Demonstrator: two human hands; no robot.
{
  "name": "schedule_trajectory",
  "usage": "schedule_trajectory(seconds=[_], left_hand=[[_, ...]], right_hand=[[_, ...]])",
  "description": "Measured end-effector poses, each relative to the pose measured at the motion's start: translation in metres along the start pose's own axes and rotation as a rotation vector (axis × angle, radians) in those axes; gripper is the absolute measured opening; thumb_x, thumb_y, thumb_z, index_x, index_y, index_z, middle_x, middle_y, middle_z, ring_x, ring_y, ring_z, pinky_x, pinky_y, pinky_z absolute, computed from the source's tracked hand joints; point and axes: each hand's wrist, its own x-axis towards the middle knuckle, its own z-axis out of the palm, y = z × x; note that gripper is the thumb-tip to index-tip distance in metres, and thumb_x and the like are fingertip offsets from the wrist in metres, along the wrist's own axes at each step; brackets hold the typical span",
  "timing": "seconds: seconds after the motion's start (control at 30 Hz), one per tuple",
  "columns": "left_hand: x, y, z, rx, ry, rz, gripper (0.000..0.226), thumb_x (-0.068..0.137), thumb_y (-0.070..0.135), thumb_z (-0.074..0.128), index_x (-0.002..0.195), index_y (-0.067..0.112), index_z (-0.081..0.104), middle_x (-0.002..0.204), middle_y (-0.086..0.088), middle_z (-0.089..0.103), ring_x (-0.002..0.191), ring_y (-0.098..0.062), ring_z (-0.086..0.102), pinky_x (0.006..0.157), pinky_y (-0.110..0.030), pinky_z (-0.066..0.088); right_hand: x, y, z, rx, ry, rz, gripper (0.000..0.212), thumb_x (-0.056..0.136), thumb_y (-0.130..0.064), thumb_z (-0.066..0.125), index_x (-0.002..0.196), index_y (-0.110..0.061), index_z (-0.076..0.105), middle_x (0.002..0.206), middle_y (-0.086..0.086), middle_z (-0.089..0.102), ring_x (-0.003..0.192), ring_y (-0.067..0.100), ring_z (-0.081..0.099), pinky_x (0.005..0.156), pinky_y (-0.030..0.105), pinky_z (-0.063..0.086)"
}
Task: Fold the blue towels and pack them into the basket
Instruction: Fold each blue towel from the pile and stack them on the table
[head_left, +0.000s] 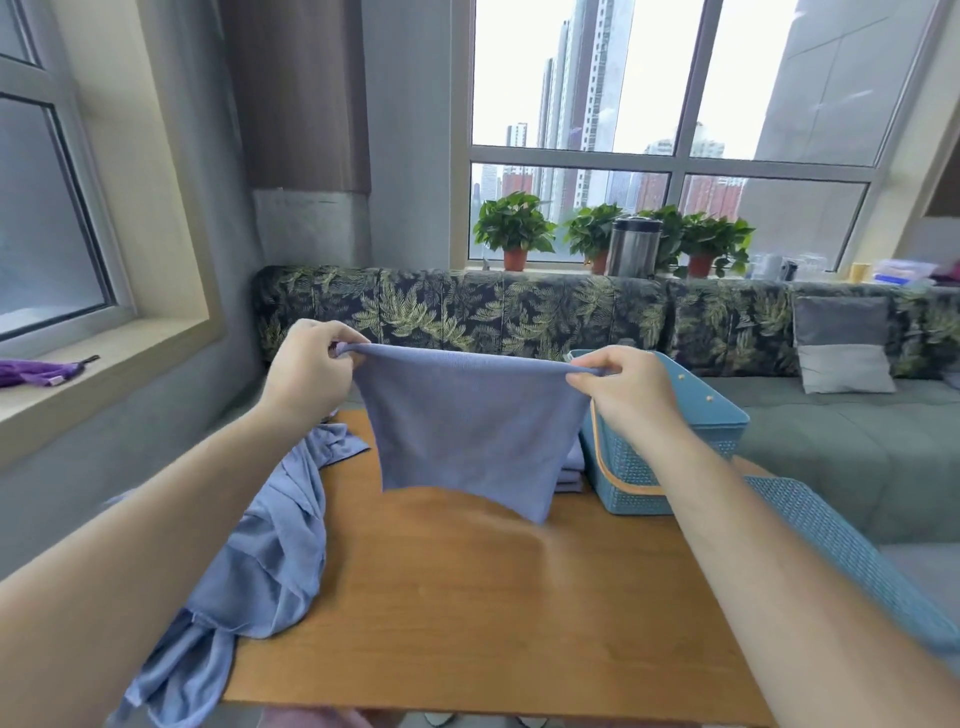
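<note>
A thin blue woven towel (467, 431) hangs spread in the air above the far half of the light brown wooden table (493, 597). Its lower edge is clear of the tabletop. The left hand (311, 369) pinches one top corner with curled fingers, and the right hand (618, 389) pinches the other, so the upper edge is stretched between them.

At the table's far right corner stands a blue plastic basket with a lattice wall and a tan handle (691, 431). Just beside it on the table is a small stack of folded blue towels (571, 470), mostly hidden behind the hanging one. A loose heap of unfolded blue towels (270, 545) lies along the table's left side and spills over its edge. A flat blue lattice panel (852, 556) juts out past the table's right edge.

Beyond the table runs a sofa with a leaf-print back (519, 312), holding a grey cushion (841, 345). Above the sofa are potted green plants (514, 228) and a steel canister (634, 247).
</note>
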Motion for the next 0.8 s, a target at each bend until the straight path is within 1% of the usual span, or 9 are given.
schedule_trajectory(seconds=[0.1, 0.2, 0.27, 0.33, 0.4, 0.47, 0.6, 0.7, 0.8], left_hand=[[-0.036, -0.002, 0.013, -0.262, -0.036, -0.181, 0.022, 0.092, -0.002, 0.057, 0.098, 0.013, 0.071, 0.088, -0.009, 0.073, 0.068, -0.02, 0.074, 0.062, -0.033, 0.061], [-0.096, -0.023, 0.034, -0.369, -0.088, -0.323, 0.025, 0.085, -0.005, 0.06, 0.094, 0.014, 0.074, 0.085, -0.005, 0.074, 0.076, -0.012, 0.071, 0.063, -0.017, 0.055], [-0.143, -0.041, 0.052, -0.31, -0.154, -0.384, 0.022, 0.077, 0.009, 0.063, 0.089, 0.022, 0.076, 0.085, 0.001, 0.074, 0.074, -0.009, 0.066, 0.061, -0.019, 0.048], [-0.18, -0.054, 0.069, -0.321, -0.243, -0.476, 0.028, 0.067, 0.025, 0.057, 0.086, 0.024, 0.077, 0.085, 0.001, 0.074, 0.077, -0.019, 0.067, 0.063, -0.029, 0.048], [-0.202, -0.066, 0.086, -0.306, -0.326, -0.531, 0.018, 0.076, 0.029, 0.061, 0.086, 0.023, 0.075, 0.083, 0.005, 0.07, 0.077, -0.017, 0.064, 0.066, -0.026, 0.046], [-0.216, -0.077, 0.099, -0.19, -0.341, -0.467, 0.004, 0.087, 0.026, 0.07, 0.087, 0.023, 0.073, 0.086, 0.009, 0.064, 0.082, -0.008, 0.06, 0.069, -0.017, 0.04], [-0.233, -0.093, 0.114, -0.061, -0.3, -0.357, 0.005, 0.087, 0.02, 0.073, 0.092, 0.022, 0.073, 0.095, 0.003, 0.059, 0.085, -0.003, 0.056, 0.081, -0.02, 0.04], [-0.238, -0.098, 0.116, -0.06, -0.304, -0.318, 0.01, 0.088, 0.017, 0.071, 0.097, 0.021, 0.073, 0.096, 0.002, 0.057, 0.084, -0.002, 0.056, 0.079, -0.015, 0.037], [-0.243, -0.1, 0.116, -0.062, -0.303, -0.297, 0.015, 0.09, 0.009, 0.066, 0.1, 0.019, 0.072, 0.096, 0.004, 0.056, 0.089, -0.01, 0.056, 0.086, -0.021, 0.04]], right_hand=[[-0.016, 0.02, 0.0, 0.118, -0.04, 0.087, 0.005, 0.082, -0.016, 0.076, 0.085, -0.02, 0.077, 0.081, -0.006, 0.073, 0.074, 0.006, 0.066, 0.066, 0.019, 0.05], [-0.05, 0.062, 0.014, 0.218, -0.065, 0.282, 0.018, 0.086, -0.029, 0.075, 0.079, -0.012, 0.075, 0.076, -0.001, 0.072, 0.073, 0.013, 0.069, 0.067, 0.029, 0.056], [-0.085, 0.103, 0.03, 0.117, -0.05, 0.335, 0.025, 0.086, -0.032, 0.077, 0.072, -0.011, 0.072, 0.066, -0.005, 0.065, 0.065, 0.013, 0.06, 0.063, 0.029, 0.048], [-0.117, 0.142, 0.045, 0.004, -0.077, 0.375, 0.022, 0.083, -0.031, 0.079, 0.072, -0.014, 0.072, 0.068, -0.008, 0.067, 0.069, 0.015, 0.062, 0.064, 0.03, 0.044], [-0.14, 0.168, 0.057, -0.107, -0.14, 0.408, 0.016, 0.083, -0.032, 0.079, 0.077, -0.019, 0.072, 0.074, -0.01, 0.07, 0.076, 0.016, 0.067, 0.063, 0.028, 0.046], [-0.155, 0.18, 0.064, -0.193, -0.157, 0.387, 0.016, 0.084, -0.035, 0.077, 0.079, -0.022, 0.069, 0.07, -0.012, 0.066, 0.071, 0.014, 0.064, 0.059, 0.027, 0.042], [-0.173, 0.189, 0.073, -0.306, -0.11, 0.284, 0.022, 0.084, -0.048, 0.074, 0.085, -0.027, 0.068, 0.07, -0.011, 0.061, 0.069, 0.013, 0.06, 0.06, 0.03, 0.046], [-0.182, 0.199, 0.078, -0.39, -0.108, 0.195, 0.012, 0.084, -0.039, 0.074, 0.09, -0.029, 0.071, 0.075, -0.011, 0.061, 0.08, 0.02, 0.061, 0.072, 0.038, 0.053], [-0.186, 0.201, 0.077, -0.386, -0.13, 0.198, 0.007, 0.087, -0.031, 0.069, 0.094, -0.031, 0.071, 0.08, -0.011, 0.065, 0.085, 0.021, 0.062, 0.078, 0.042, 0.053]])
